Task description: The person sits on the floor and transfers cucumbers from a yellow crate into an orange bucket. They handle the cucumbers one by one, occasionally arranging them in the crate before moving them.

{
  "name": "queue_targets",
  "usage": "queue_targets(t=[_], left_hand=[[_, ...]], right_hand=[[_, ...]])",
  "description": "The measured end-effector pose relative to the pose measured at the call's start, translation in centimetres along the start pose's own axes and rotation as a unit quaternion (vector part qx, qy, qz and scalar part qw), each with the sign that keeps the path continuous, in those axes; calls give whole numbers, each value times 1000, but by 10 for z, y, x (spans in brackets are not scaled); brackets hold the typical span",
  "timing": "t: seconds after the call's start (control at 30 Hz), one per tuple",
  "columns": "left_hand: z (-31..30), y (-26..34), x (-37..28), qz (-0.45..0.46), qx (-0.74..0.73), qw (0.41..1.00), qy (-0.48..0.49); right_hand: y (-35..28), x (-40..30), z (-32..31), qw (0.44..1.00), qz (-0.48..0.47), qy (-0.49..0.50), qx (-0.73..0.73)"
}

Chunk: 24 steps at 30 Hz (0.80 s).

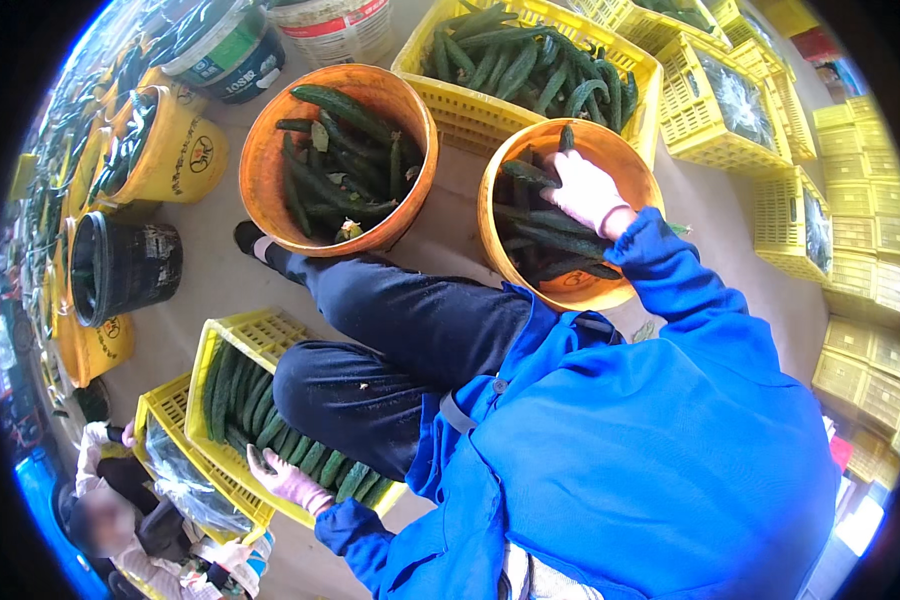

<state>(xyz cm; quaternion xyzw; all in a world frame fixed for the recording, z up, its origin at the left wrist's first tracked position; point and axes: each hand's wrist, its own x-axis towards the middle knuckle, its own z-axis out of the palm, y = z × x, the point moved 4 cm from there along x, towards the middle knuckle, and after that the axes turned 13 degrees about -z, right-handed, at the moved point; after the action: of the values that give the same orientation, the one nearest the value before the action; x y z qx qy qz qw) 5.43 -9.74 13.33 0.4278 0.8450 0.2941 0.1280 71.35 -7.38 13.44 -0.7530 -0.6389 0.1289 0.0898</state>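
My right hand, in a pale glove, reaches into an orange bucket of cucumbers and is closed around a dark green cucumber, whose tip shows above the fingers. A second cucumber lies against the fingertips. My left hand, gloved in pink, rests over the edge of a yellow plastic crate with its fingers spread. Cucumbers lie side by side in rows in this crate; whether the left palm touches any cannot be told.
Another orange bucket of cucumbers stands by my foot, and a yellow crate heaped with curved cucumbers is beyond. A black bucket and yellow buckets stand left. A person sits beside a plastic-lined crate. Crates are stacked right.
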Motion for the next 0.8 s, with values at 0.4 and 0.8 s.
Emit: queue_targets(t=[0.4, 0.8], left_hand=[[-4, 93, -74, 92, -168, 979, -63], [-62, -88, -94, -127, -244, 957, 89]], right_hand=[[-22, 30, -143, 704, -56, 198, 680], [-365, 54, -43, 497, -200, -220, 815]])
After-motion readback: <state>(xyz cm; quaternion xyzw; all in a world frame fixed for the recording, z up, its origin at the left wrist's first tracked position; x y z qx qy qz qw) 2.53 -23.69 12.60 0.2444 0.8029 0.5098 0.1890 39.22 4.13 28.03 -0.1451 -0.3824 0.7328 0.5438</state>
